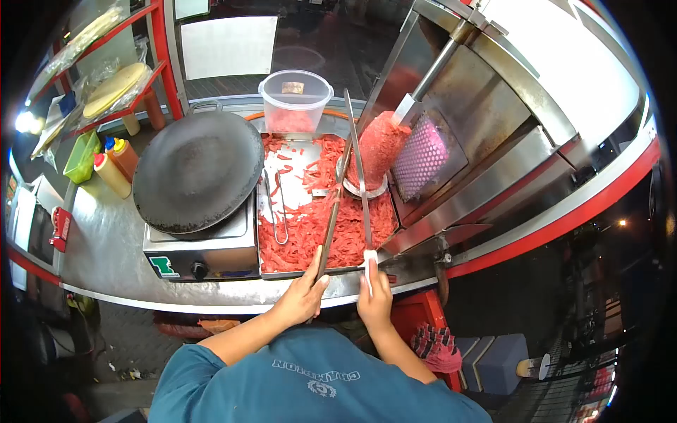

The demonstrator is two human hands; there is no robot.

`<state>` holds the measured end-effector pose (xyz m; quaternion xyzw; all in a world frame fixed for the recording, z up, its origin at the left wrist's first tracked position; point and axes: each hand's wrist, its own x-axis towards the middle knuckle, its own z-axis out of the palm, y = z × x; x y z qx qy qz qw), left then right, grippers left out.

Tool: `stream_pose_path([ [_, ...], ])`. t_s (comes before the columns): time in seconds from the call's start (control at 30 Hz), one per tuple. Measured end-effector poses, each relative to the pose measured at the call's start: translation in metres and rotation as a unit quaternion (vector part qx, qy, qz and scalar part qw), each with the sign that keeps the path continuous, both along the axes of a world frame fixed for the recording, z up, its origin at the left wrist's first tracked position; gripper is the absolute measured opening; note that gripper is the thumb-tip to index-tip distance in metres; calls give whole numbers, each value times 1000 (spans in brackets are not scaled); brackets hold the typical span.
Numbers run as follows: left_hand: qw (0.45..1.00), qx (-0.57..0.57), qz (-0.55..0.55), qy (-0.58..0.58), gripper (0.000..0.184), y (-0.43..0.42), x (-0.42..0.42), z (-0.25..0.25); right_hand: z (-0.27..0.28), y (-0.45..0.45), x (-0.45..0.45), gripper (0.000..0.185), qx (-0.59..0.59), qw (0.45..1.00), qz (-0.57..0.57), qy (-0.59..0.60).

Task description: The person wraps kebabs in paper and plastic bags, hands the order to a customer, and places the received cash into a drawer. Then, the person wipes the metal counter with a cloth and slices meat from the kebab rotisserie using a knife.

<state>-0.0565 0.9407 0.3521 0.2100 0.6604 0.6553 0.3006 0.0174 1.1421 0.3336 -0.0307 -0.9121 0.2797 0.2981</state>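
Observation:
My left hand [303, 296] is wrapped round a long dark rod [331, 233] that points up and away over the tray. In my right hand [375, 299] is the white handle of a long knife [362, 169], its blade pointing up and crossing close to the rod. Beyond the blade, a reddish meat cone [381, 146] stands on a tilted spit [438, 63] above a round plate. Sliced red meat [303, 247] covers much of the metal tray [295, 158] below, where metal tongs [281, 211] lie at the left.
Left of the tray, a black round pan [197, 173] sits on a stove [226, 257]. Sauce bottles [113, 176] and a green basket [82, 156] stand farther left. A clear bucket [295, 106] is behind the tray; the metal grill housing [472, 204] rises at the right.

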Motion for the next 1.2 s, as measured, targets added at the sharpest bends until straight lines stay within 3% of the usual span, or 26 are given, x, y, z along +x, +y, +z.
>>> stream_pose_path([
  [0.07,998,43,-7,-37,70,0,-11,-2,-39,8,53,52,13,1000,-4,-12],
  [0.17,982,138,-11,-130,65,7,-21,-6,-33,0,81,53,-38,998,11,-46],
  [0.27,938,249,-30,-239,60,13,-26,0,9,-5,18,56,-14,998,35,-48],
  [0.3,914,283,-18,-291,47,15,-26,6,23,-9,-4,62,-44,996,51,-63],
  [0.4,838,373,-35,-397,25,18,-29,-11,15,-17,-8,62,-299,939,59,-162],
  [0.47,850,359,-37,-384,26,1,-23,-13,19,-31,33,61,-504,832,88,-213],
  [0.5,855,357,-40,-375,26,-5,-17,-13,-5,-34,53,61,-535,825,131,-124],
  [0.53,883,316,-34,-345,27,-15,-11,-16,-25,-25,69,62,-482,857,119,-138],
  [0.57,913,262,-27,-313,39,-25,-2,-20,-36,-15,74,62,-431,884,104,-146],
  [0.63,957,186,-31,-220,60,-42,16,-17,-18,-5,45,61,-327,934,132,-60],
  [0.7,975,131,-54,-171,66,-56,27,-8,7,-6,-5,61,-277,954,108,35],
  [0.77,988,92,-53,-115,67,-58,35,-11,28,-9,-30,64,-361,929,79,22],
  [0.9,997,6,-62,-45,70,-53,29,-1,-66,14,41,68,-399,903,159,14],
  [0.97,998,0,-54,-21,71,-47,30,-8,-69,8,58,69,-356,925,131,15],
  [1.1,999,-8,-42,-15,71,-38,29,-10,-28,17,-20,67,-256,960,102,45],
  [1.2,999,-26,-35,1,74,-27,24,-6,-35,23,-14,64,-131,987,60,73],
])
